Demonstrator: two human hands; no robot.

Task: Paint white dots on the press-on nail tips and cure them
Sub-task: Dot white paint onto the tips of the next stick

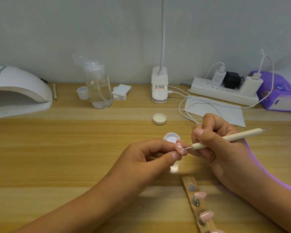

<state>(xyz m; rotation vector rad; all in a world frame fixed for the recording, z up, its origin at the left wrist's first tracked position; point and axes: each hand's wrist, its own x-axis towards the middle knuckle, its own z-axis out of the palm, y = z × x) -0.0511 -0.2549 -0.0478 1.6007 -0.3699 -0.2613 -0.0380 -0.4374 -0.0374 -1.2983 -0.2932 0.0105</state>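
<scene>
The left grip pinches a pink nail tip between thumb and forefinger, over the surface. The right grip is clamped pen-style on the dotting tool. The tool's metal point touches the nail tip, which carries white dots. The open paint pot stands just behind. The wooden holder carries more pink tips. The curing lamp stands far left.

The curing lamp is cut by the left edge, the purple tissue pack by the right, the desk lamp by the top, the wooden nail holder by the bottom. The left hand hides part of the nail tip and of the white pot. The label on the small jar is unreadable, the far tip of the dotting tool blurred
</scene>
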